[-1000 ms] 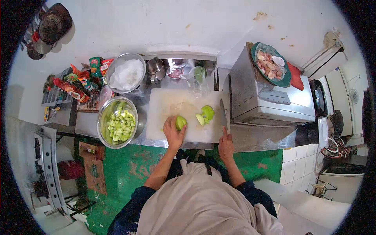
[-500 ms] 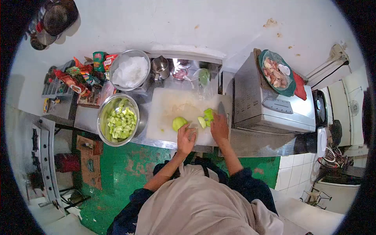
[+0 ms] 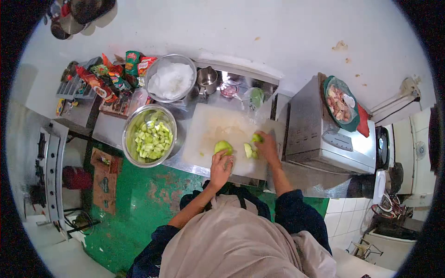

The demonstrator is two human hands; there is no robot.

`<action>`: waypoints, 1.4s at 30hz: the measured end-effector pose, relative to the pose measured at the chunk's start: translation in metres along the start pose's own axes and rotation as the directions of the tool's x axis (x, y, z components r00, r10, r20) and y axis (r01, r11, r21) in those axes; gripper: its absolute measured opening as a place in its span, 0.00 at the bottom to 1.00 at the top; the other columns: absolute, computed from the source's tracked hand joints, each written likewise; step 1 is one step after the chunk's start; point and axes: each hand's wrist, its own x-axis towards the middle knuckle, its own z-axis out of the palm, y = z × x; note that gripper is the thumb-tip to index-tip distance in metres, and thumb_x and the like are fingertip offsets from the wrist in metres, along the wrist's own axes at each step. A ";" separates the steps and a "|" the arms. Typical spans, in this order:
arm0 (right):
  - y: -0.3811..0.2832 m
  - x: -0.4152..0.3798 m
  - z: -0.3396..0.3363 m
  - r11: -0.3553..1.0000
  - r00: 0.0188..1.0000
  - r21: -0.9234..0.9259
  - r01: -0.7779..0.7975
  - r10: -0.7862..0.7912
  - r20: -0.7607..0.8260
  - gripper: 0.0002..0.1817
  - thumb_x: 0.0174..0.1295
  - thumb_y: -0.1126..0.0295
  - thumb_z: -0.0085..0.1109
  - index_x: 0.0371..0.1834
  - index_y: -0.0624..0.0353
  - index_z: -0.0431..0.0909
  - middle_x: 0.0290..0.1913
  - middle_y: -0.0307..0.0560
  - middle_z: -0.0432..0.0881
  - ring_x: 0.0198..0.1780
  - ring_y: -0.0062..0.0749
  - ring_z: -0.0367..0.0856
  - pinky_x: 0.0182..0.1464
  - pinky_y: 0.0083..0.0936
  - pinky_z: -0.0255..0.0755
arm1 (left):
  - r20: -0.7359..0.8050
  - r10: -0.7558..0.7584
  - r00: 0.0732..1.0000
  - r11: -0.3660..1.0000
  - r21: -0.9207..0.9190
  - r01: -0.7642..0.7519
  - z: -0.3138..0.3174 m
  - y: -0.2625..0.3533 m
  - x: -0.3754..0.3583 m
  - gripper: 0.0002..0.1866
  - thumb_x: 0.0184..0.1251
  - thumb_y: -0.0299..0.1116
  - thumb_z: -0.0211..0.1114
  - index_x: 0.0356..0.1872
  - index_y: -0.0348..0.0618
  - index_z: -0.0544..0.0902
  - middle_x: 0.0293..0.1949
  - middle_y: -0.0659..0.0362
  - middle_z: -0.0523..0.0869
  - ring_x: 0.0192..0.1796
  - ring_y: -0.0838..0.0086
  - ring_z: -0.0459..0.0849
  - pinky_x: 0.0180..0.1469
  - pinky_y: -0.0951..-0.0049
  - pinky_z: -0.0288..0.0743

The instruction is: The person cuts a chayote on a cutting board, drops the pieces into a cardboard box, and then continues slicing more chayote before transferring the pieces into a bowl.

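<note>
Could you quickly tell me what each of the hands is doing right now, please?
Left hand: rests on the green fruit half; grip cannot be told.
Right hand: closed on a green fruit piece.

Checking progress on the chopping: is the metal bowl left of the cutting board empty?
No, the metal bowl beside the cutting board holds a heap of light green chopped pieces.

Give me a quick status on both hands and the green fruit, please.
Left hand on the big green fruit half. Right hand touching a small green piece; whether it grips, unclear. One slice lies loose between them on the cutting board.
</note>
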 end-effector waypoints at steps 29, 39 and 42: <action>-0.339 0.108 0.212 0.902 0.860 0.426 -0.067 -0.164 0.483 0.22 0.49 0.70 0.65 0.51 0.52 0.79 0.45 0.52 0.82 0.39 0.37 0.81 0.44 0.28 0.73 | -0.109 -0.271 0.956 0.953 -0.169 0.251 -0.127 -0.066 -0.021 0.09 0.59 0.27 0.60 0.41 0.42 0.80 0.39 0.51 0.80 0.43 0.54 0.78 0.46 0.62 0.72; -0.316 0.120 0.222 0.764 0.886 0.644 0.038 -0.324 0.332 0.20 0.58 0.68 0.58 0.55 0.55 0.77 0.44 0.52 0.83 0.44 0.32 0.81 0.49 0.25 0.71 | -0.038 -0.220 0.975 0.961 -0.181 0.210 -0.114 -0.069 -0.020 0.08 0.59 0.27 0.60 0.40 0.42 0.80 0.39 0.51 0.80 0.44 0.55 0.78 0.48 0.63 0.72; -0.301 0.090 0.149 0.764 0.874 0.645 -0.009 -0.307 0.376 0.17 0.60 0.70 0.55 0.53 0.59 0.78 0.42 0.47 0.83 0.40 0.25 0.81 0.45 0.21 0.73 | -0.039 -0.188 0.981 0.968 -0.176 0.179 -0.109 -0.072 -0.017 0.08 0.59 0.27 0.60 0.40 0.42 0.80 0.39 0.50 0.80 0.44 0.54 0.78 0.48 0.62 0.72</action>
